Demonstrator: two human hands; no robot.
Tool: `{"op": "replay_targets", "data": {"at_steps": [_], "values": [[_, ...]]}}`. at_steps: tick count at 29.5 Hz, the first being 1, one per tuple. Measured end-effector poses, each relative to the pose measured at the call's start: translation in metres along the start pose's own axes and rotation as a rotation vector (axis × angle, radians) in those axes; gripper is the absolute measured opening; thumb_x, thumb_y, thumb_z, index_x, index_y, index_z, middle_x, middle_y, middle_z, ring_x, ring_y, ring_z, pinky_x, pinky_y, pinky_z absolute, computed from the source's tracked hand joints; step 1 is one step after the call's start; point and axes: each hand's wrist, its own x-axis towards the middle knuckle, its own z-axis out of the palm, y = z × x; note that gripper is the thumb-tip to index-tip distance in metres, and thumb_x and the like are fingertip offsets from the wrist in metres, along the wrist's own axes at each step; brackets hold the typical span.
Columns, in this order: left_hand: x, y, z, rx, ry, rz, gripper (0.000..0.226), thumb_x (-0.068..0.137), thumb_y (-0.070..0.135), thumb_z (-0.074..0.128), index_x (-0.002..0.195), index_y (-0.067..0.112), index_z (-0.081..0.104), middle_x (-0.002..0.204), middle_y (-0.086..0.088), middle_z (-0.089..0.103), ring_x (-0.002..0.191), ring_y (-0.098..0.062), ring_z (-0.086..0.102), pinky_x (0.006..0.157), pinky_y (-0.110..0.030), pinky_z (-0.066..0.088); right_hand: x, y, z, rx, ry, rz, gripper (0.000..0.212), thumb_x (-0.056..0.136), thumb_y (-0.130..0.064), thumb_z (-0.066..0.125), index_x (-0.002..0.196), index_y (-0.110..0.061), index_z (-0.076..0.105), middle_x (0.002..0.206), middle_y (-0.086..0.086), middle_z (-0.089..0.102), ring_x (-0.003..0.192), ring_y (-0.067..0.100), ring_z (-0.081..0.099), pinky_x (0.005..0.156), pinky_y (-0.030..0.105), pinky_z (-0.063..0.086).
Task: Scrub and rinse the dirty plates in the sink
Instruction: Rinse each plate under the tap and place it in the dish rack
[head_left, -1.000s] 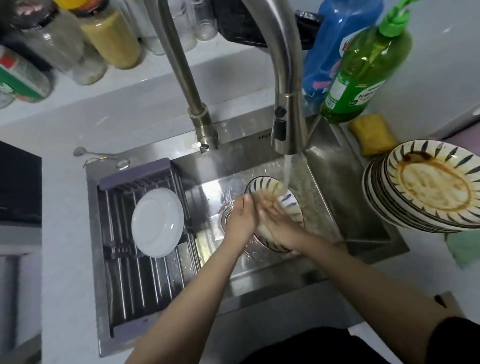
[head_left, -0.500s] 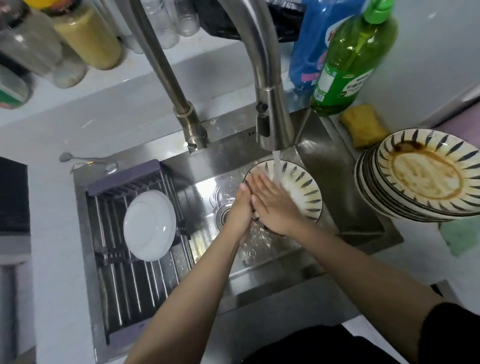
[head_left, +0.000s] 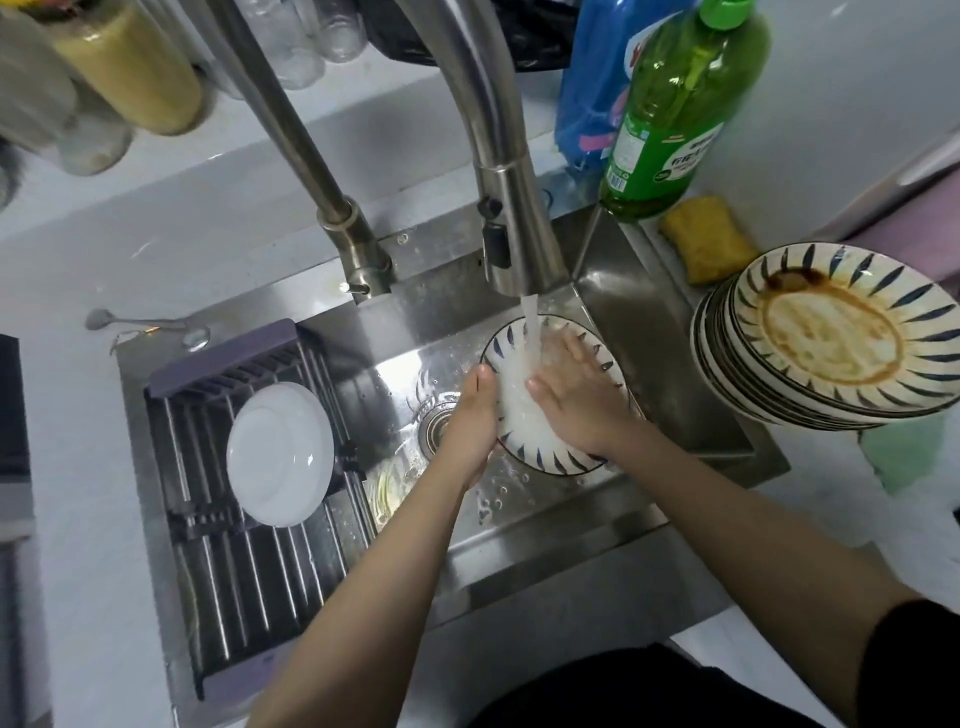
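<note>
My left hand (head_left: 467, 421) grips the striped plate (head_left: 524, 415) by its rim under the faucet (head_left: 519, 228) stream; my right hand (head_left: 576, 400) lies flat inside it, fingers straight. Dirty plates (head_left: 831, 338) sit stacked beside the sink (head_left: 649, 322).

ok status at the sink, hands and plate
Left hand gripping striped plate rim. Right hand flat on plate face under faucet stream. Dirty stack waiting. Nothing blocking.

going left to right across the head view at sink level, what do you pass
white plate on the drying rack → drain → left hand → striped plate under the running water → right hand → stack of dirty plates
</note>
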Motion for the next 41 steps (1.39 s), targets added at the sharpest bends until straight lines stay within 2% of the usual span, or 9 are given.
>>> {"op": "replay_targets", "data": {"at_steps": [7,10,14,20,26,30,33,36,41], "values": [[0.006,0.019,-0.018,-0.018,0.166,0.055,0.05,0.094,0.06,0.026,0.123,0.028,0.053,0.129,-0.005,0.058,0.122,-0.022,0.054,0.109,-0.046,0.039,-0.043,-0.027,0.009,0.192,-0.168,-0.364,0.048,0.104,-0.039,0.015,0.149,-0.027,0.007,0.151,-0.02,0.001,0.142,-0.001,-0.008,0.115,0.019,-0.012],[0.007,0.024,-0.029,0.029,0.185,0.069,0.036,0.093,0.06,0.027,0.111,0.04,0.052,0.121,-0.001,0.057,0.117,-0.022,0.054,0.105,-0.043,0.042,-0.056,0.002,0.009,-0.022,-0.095,-0.324,0.076,0.087,-0.063,-0.011,0.149,-0.031,0.019,0.154,-0.015,0.018,0.143,0.0,0.006,0.11,0.015,-0.017],[0.004,0.017,-0.024,0.151,0.162,0.083,0.045,0.105,0.04,0.023,0.136,0.018,0.046,0.126,0.001,0.052,0.12,-0.017,0.047,0.096,-0.025,0.032,-0.031,0.015,0.011,-0.168,0.007,-0.064,0.112,0.067,-0.069,-0.036,0.152,-0.021,0.019,0.159,-0.001,0.015,0.148,0.017,0.005,0.113,0.028,-0.016],[-0.006,0.013,-0.007,0.043,0.065,-0.005,0.065,0.092,0.069,0.024,0.138,0.029,0.044,0.139,-0.006,0.053,0.125,-0.027,0.052,0.108,-0.048,0.039,0.01,-0.041,0.014,0.216,-0.061,-0.049,0.062,0.092,-0.061,0.001,0.148,-0.037,-0.01,0.158,-0.006,-0.017,0.142,0.012,-0.022,0.119,0.043,-0.008],[0.0,0.025,-0.032,-0.112,0.227,-0.045,0.047,0.105,0.039,0.025,0.131,0.007,0.049,0.131,-0.027,0.053,0.112,-0.038,0.058,0.083,-0.036,0.053,-0.049,-0.029,0.0,0.232,-0.229,-0.352,0.059,0.098,-0.054,0.003,0.147,-0.032,0.03,0.152,-0.018,0.024,0.141,-0.003,0.009,0.117,0.023,0.0],[-0.003,0.013,-0.039,-0.076,0.213,-0.097,0.051,0.103,0.044,0.028,0.133,0.009,0.05,0.13,-0.025,0.056,0.123,-0.042,0.051,0.102,-0.053,0.042,-0.045,0.014,-0.005,-0.192,-0.078,-0.267,0.087,0.094,-0.057,-0.009,0.133,-0.012,0.054,0.137,0.004,0.055,0.134,0.019,0.043,0.117,0.039,0.018],[-0.012,0.005,-0.026,-0.13,0.126,-0.159,0.06,0.097,0.057,0.033,0.136,0.015,0.05,0.129,-0.018,0.06,0.115,-0.032,0.059,0.101,-0.049,0.046,-0.019,0.015,-0.004,-0.249,-0.015,-0.141,0.099,0.083,-0.064,-0.023,0.148,-0.012,0.03,0.155,0.01,0.027,0.146,0.022,0.016,0.12,0.039,0.006],[-0.012,0.004,-0.014,-0.001,0.057,-0.14,0.068,0.091,0.07,0.026,0.134,0.024,0.05,0.113,-0.008,0.067,0.094,-0.026,0.065,0.083,-0.043,0.054,-0.002,-0.019,-0.002,-0.042,-0.13,-0.114,0.065,0.088,-0.064,-0.01,0.146,-0.036,-0.012,0.156,-0.005,-0.015,0.143,0.017,-0.019,0.119,0.042,-0.008],[0.002,0.01,-0.028,-0.211,0.039,-0.165,0.076,0.091,0.069,0.025,0.118,0.007,0.061,0.1,-0.019,0.072,0.095,-0.031,0.065,0.079,-0.038,0.053,-0.023,-0.052,-0.006,0.158,-0.313,-0.387,0.066,0.093,-0.06,0.003,0.15,-0.028,0.003,0.149,-0.021,-0.006,0.141,-0.002,-0.011,0.118,0.026,-0.007]]}}
